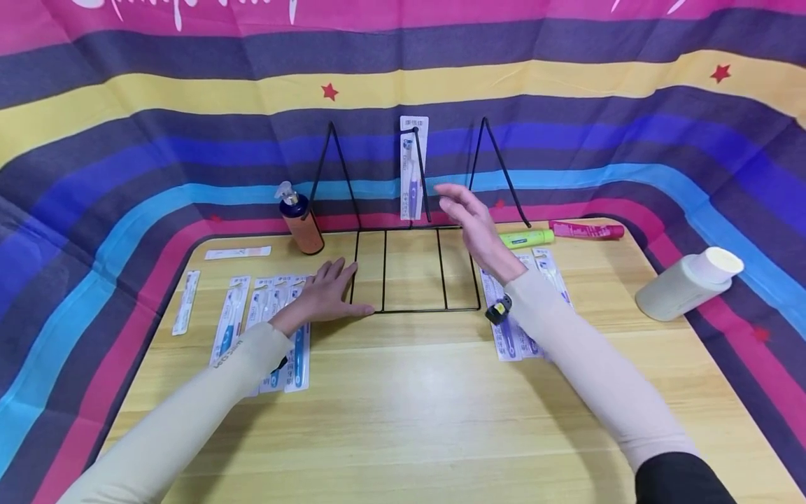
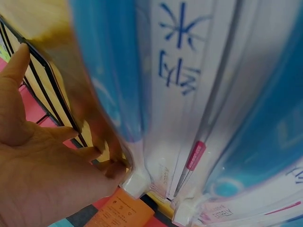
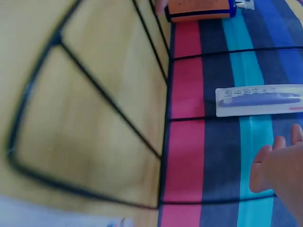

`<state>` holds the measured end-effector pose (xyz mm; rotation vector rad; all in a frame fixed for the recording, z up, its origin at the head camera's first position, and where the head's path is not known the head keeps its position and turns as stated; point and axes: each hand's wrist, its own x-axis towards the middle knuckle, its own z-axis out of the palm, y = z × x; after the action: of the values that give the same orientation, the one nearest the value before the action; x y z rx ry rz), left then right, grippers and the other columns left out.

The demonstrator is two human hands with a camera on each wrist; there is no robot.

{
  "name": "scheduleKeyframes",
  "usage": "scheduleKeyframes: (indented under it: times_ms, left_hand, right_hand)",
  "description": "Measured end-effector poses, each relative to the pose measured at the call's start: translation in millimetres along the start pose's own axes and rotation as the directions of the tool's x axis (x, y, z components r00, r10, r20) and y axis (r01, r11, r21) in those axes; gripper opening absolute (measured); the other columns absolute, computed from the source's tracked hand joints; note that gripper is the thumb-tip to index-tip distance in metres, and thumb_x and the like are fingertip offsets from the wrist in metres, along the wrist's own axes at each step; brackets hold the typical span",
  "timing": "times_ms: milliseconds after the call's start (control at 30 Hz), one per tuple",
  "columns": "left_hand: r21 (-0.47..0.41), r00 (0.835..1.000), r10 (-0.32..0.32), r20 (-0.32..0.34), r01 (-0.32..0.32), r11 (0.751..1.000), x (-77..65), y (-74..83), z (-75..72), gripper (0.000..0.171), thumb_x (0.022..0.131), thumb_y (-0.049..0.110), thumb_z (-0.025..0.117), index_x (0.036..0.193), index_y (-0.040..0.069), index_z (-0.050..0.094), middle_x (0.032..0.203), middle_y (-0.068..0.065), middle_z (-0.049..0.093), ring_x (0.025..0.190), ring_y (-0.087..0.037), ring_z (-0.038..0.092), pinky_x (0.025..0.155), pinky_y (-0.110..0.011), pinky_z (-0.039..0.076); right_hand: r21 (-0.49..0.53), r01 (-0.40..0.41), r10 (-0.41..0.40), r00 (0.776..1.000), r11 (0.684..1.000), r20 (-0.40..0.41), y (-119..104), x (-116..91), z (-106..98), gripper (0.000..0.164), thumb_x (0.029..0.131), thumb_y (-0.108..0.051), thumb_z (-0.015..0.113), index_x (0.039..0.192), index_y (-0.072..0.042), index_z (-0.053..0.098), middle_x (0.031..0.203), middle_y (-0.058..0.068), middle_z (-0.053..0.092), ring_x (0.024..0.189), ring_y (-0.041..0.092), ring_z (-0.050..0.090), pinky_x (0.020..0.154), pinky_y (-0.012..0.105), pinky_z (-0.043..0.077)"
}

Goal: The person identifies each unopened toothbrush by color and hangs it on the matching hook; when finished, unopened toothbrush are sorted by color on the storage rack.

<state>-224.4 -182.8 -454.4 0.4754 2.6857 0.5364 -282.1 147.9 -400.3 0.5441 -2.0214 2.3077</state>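
Observation:
A black wire rack point(image 1: 428, 309) stands at the back of the table, with three upright hooks. From its middle hook hangs a packaged toothbrush point(image 1: 412, 182) with a purple handle. My left hand point(image 1: 329, 290) rests with spread fingers at the rack's front left corner, beside several packaged blue toothbrushes point(image 1: 297, 350). Raised just right of the hanging pack is my right hand point(image 1: 474, 227), fingers loosely bent and holding nothing. In the right wrist view a gap shows between that hand point(image 3: 281, 165) and the pack point(image 3: 258, 101). Several purple toothbrush packs point(image 1: 506, 339) lie under the right forearm.
A pump bottle point(image 1: 303, 227) stands left of the rack. Two small packs point(image 1: 238, 253) lie at the table's left side. On the right are a green tube point(image 1: 527, 239), a pink tube point(image 1: 585, 230) and a pale bottle point(image 1: 683, 287). A striped cloth point(image 1: 252, 98) rises behind the table.

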Motion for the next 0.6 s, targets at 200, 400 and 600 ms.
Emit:
scheduleKeyframes:
  times_ms: [200,400,600]
  left_hand:
    - [-0.005,1.000,0.004,-0.004,-0.004,1.000,-2.0,-0.1,-1.0,0.114,0.096,0.069,0.070,0.175,0.006,0.018,0.180,-0.026,0.004,0.163,-0.053,-0.001,0.125,-0.075,0.005]
    - [-0.006,1.000,0.014,-0.011,-0.014,1.000,-4.3,0.3,-2.3,0.112,0.097,0.066,0.071,0.174,0.004,0.019,0.179,-0.027,0.004,0.163,-0.053,-0.001,0.124,-0.077,0.005]
    - [-0.003,1.000,0.015,-0.006,-0.015,1.000,-3.2,0.1,0.7,0.111,0.098,0.066,0.071,0.175,0.006,0.018,0.180,-0.026,0.004,0.163,-0.052,-0.001,0.123,-0.078,0.005]
  right_hand:
    - [-0.104,0.043,-0.047,0.998,0.994,-0.032,-4.9,-40.8,-34.8,0.040,0.108,-0.015,0.067,0.146,-0.001,0.063,0.149,0.016,0.059,0.139,0.037,0.050,0.114,0.034,0.043]
    - [-0.246,-0.048,0.016,0.992,0.968,-0.129,-9.0,-91.0,-86.2,0.039,0.108,-0.015,0.072,0.144,-0.001,0.064,0.142,0.009,0.066,0.129,0.022,0.061,0.105,0.024,0.050]
    - [-0.311,-0.327,0.243,0.929,0.893,-0.281,-6.2,-140.0,-142.2,0.059,0.109,-0.030,0.071,0.158,-0.001,0.054,0.129,-0.003,0.070,0.110,0.011,0.066,0.088,0.020,0.057]
